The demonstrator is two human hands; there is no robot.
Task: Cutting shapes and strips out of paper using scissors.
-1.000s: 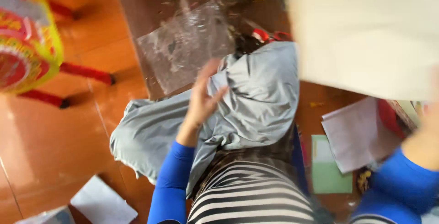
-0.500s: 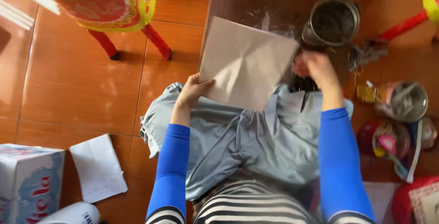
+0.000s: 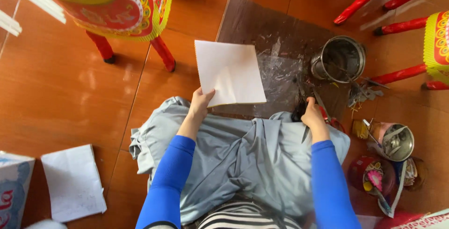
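Covering the person's lap, a grey cloth point(image 3: 234, 159) spreads over the wooden floor point(image 3: 61, 93), likely to catch scraps. Beyond it lies a dark mat point(image 3: 276, 28) carrying a metal tin point(image 3: 339, 59). The left hand point(image 3: 200, 102) pinches the white paper sheet point(image 3: 229, 72) by its near corner, holding it over the mat's near edge, long axis pointing away. The right hand point(image 3: 312, 116) is clenched on scissors point(image 3: 322, 112) at the mat's near right corner.
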